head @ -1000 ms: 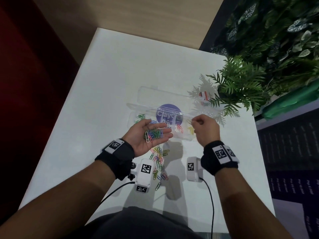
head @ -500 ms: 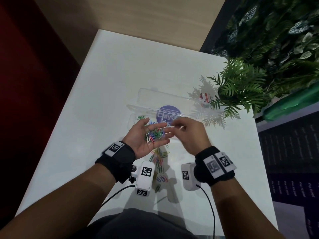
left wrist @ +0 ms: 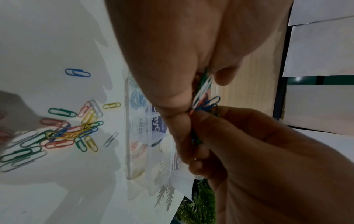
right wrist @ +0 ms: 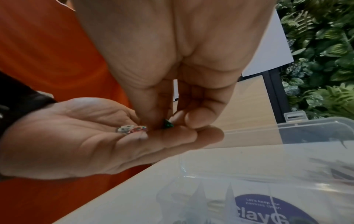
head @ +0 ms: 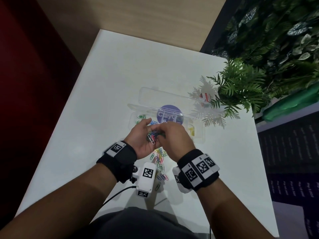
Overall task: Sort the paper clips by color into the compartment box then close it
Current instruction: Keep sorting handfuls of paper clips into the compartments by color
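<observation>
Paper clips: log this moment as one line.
left hand cups mixed clips | right hand pinches green clip there | loose pile on table | compartment box open

The left forearm [head: 69,195] angles in from 7 o'clock and the right forearm [head: 233,213] from 5 o'clock, the left grip [head: 140,137] lying palm up and loosely cupped, the right grip [head: 174,137] tipped over it from 3 o'clock, thumb and fingertips pinching a green paper clip [right wrist: 168,123] in that palm.

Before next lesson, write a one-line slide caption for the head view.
Right hand pinches at mixed clips cupped in the left hand, open box just beyond.
</observation>
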